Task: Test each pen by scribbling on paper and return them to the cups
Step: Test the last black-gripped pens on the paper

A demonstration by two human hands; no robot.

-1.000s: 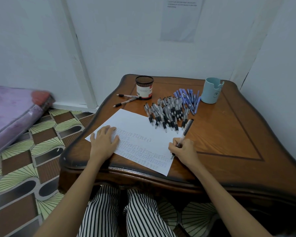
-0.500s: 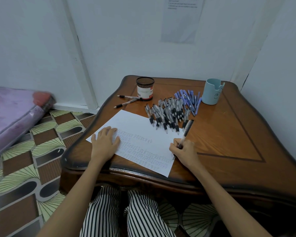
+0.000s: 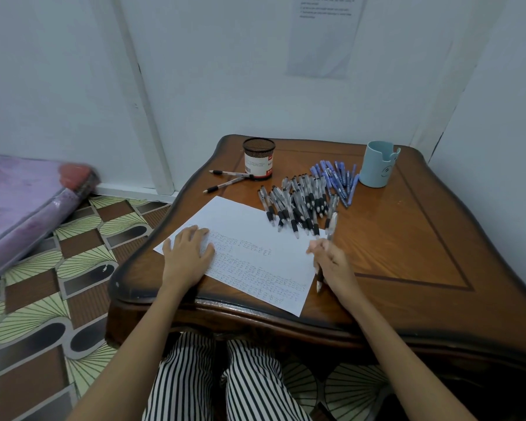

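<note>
Right hand (image 3: 334,265) gripping pen (image 3: 331,226) shifted off paper (image 3: 240,220) | left hand (image 3: 189,253) flat, pressing paper

This looks like a room in a home, likely a bedroom corner. A carved, dark wooden table (image 3: 407,238) with scalloped edges stands against plain white walls (image 3: 225,71). To the left, a purple mattress (image 3: 19,202) lies on a floor (image 3: 82,268) covered in brown-and-green patterned vinyl. A printed sheet (image 3: 319,34) hangs on the far wall, and the seated person wears loose striped trousers (image 3: 255,384).
</note>
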